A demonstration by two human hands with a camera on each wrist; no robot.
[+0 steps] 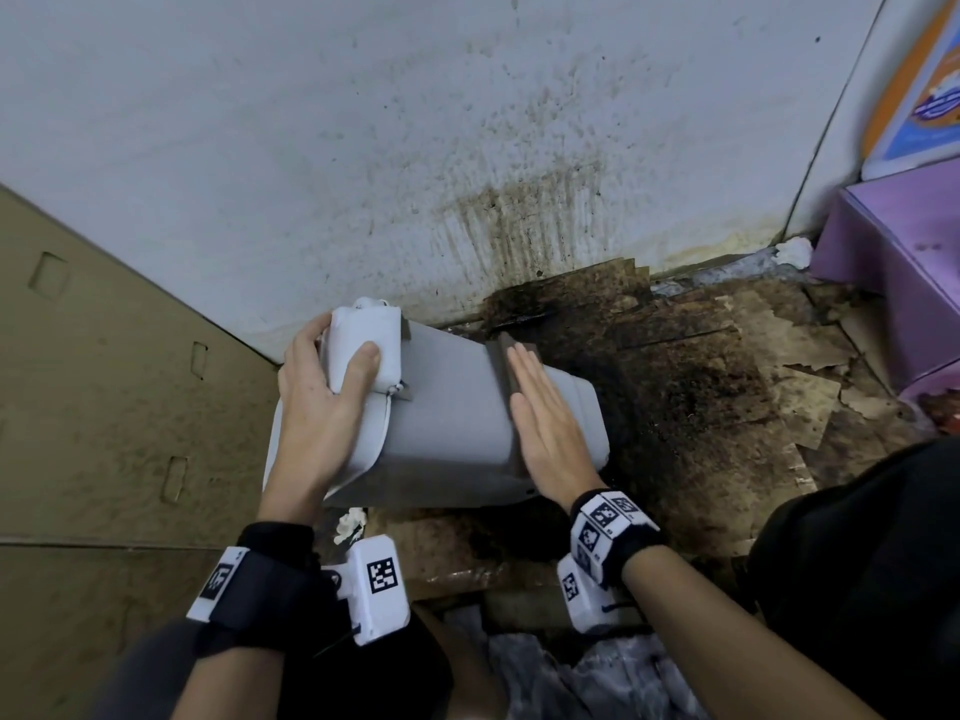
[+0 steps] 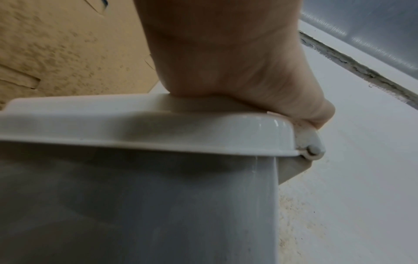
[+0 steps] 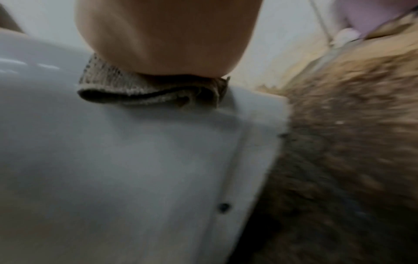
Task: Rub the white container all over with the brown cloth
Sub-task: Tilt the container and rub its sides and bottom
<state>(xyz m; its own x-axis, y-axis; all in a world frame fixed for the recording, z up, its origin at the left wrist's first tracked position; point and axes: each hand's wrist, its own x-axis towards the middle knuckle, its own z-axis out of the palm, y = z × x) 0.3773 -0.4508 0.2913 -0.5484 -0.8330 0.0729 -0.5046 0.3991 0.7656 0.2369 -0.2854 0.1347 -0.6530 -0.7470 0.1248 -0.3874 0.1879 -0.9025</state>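
- Two hands, one container, one cloth.
- The left hand [image 1: 322, 387] curls round the lid end of the white container [image 1: 447, 423], thumb on the lid.
- The right hand [image 1: 545, 423], fingers straight and together, presses the folded brown cloth [image 3: 149, 92] flat on the container's side.
- The container lies tipped over on the stained floor [image 1: 701, 387], near the spattered wall [image 1: 415, 148].

white container [image 1: 447, 428] tipped sideways, folded brown cloth [image 1: 503, 367] on it

The right hand [image 1: 545, 423] hides most of the brown cloth [image 1: 506, 368]; the right wrist view is blurred, and the white container [image 3: 135, 160] runs off its edges.
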